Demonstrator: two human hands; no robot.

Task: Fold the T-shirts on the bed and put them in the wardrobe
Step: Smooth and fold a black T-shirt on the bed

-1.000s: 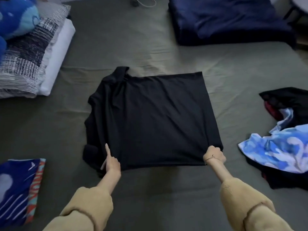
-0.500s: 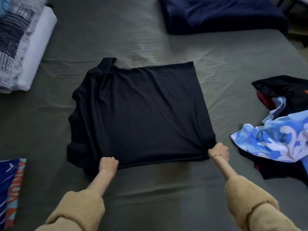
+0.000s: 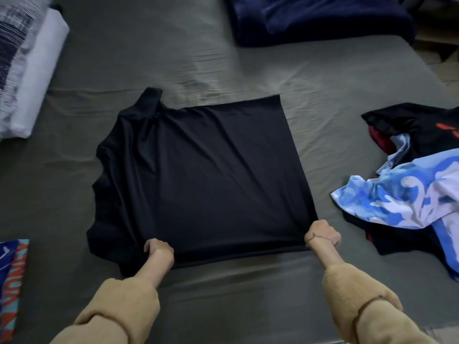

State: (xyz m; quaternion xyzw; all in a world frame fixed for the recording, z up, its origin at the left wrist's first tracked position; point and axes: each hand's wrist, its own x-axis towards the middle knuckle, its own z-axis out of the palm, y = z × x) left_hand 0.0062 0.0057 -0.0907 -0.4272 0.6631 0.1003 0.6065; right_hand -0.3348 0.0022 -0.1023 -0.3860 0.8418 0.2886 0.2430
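On the grey bed sheet, a black T-shirt lies centred.
Left hand pinches its near edge at 7 o'clock; right hand (bracelet on wrist) grips the 5 o'clock corner.

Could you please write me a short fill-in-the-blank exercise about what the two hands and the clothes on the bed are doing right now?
1. Both hands grip the near edge of the ___ T-shirt.
2. The bracelet is on the ___ hand.
3. The left hand has its fingers ___ round the fabric.
4. The blue-and-white garment lies to the shirt's ___.

Missing words: black; right; curled; right
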